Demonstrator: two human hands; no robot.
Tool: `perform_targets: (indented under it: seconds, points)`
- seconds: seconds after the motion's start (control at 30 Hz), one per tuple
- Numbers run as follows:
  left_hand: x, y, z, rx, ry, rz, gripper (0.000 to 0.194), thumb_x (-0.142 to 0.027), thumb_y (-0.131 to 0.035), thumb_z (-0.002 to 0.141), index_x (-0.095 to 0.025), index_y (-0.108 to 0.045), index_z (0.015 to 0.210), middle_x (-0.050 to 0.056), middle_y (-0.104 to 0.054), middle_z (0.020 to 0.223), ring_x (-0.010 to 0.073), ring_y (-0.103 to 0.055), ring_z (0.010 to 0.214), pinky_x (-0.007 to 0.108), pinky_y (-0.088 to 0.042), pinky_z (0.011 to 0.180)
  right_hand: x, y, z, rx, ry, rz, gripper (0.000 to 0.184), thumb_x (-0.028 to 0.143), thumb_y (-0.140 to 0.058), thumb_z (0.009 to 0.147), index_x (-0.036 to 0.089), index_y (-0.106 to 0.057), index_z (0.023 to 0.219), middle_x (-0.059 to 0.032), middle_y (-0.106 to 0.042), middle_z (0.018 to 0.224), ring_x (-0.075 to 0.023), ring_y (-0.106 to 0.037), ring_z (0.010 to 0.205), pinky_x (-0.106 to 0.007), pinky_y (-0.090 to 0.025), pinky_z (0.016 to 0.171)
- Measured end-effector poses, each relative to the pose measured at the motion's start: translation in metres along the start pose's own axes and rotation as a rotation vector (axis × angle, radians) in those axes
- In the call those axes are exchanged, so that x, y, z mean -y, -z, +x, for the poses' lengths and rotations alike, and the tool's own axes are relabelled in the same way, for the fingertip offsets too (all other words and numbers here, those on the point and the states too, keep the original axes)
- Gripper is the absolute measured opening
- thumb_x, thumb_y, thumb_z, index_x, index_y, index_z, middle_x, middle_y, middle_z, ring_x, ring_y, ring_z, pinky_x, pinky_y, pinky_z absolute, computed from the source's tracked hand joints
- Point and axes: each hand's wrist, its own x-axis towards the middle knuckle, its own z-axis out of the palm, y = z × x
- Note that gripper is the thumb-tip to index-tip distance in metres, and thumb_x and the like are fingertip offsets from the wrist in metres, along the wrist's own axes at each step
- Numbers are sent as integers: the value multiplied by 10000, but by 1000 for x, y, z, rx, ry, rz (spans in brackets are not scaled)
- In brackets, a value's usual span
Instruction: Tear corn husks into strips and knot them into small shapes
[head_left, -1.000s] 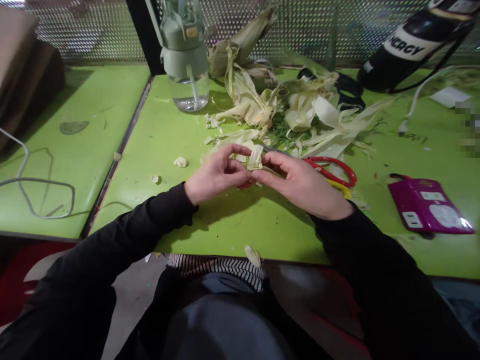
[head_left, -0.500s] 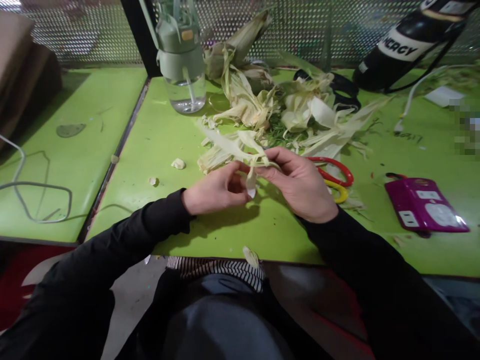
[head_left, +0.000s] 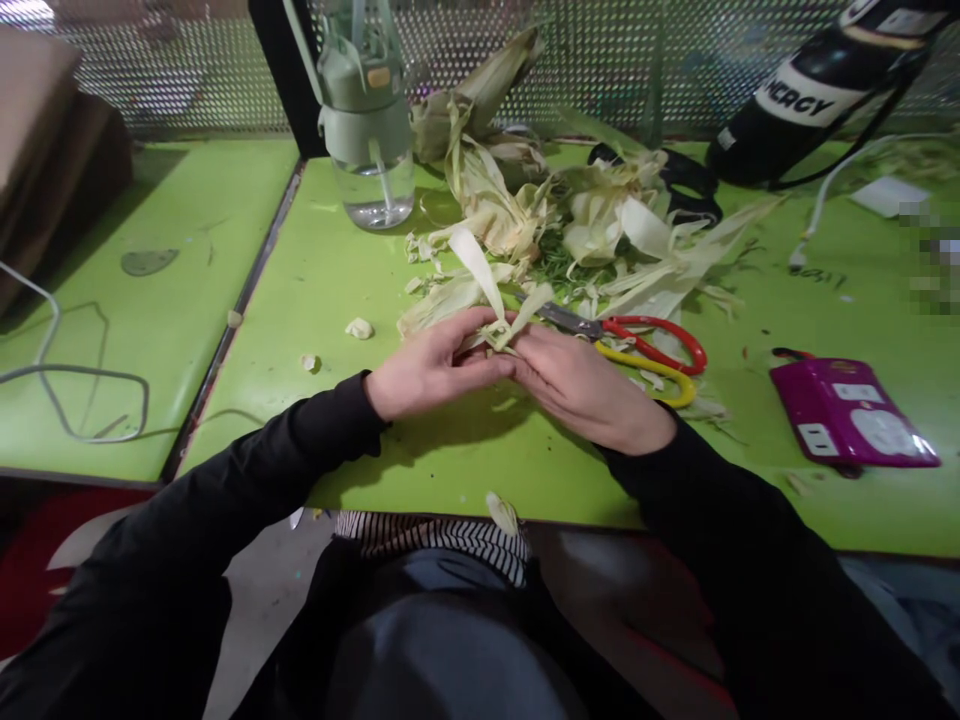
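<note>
Husk strips [head_left: 499, 334], lower ends hidden between left hand [head_left: 429, 372] and right hand [head_left: 589, 388]

Hands [head_left: 589, 388] now closer tog. at husk strips [head_left: 481, 270], more scissors [head_left: 594, 328] blade showing.

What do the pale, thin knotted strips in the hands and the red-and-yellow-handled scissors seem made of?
Pale, thin knotted strips: probably dried plant husk, matte, judging by their papery, creamy-green look.
Red-and-yellow-handled scissors: blades probably metal, given their grey, dull sheen; handles likely smooth plastic, being evenly bright-coloured.
</note>
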Motion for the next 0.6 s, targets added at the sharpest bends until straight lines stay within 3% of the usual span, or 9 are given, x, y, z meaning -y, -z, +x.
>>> perform_targets:
  seconds: [0.1,0.23,0.43,0.6]
  points:
    - [2,0,3,54,-33,-85,271,-252,-690,870,-129,-643,1107,55,-709,1012,124,-643,834,272,-539,833,1,4,-3,18,-6,-86,511,546,-294,1042,213,-616,828,-119,-673,904,-254,-635,846,-392,-500,792]
    - [3,3,5,-36,-65,-66,157,-237,-680,890,-125,-671,998,64,-727,1010,161,-662,1003,308,-519,963,6,11,-4,32,-34,-145,527,500,-273,1056,189,-669,904,-123,-690,902,-255,-647,835,-408,-500,796]
    - [-6,3,2,-117,-57,-58,84,-211,-657,913,-155,-673,973,36,-702,927,130,-646,890,244,-528,820,16,20,-1,11,-151,132,501,649,-478,958,211,-718,999,-87,-721,958,-240,-655,843,-369,-491,746]
    - [4,-4,0,36,88,-134,333,-298,-728,873,-150,-616,1149,-11,-642,782,78,-559,607,206,-475,574,22,3,2,-296,-340,471,373,559,-586,945,212,-720,952,-40,-707,885,-182,-626,780,-324,-488,716]
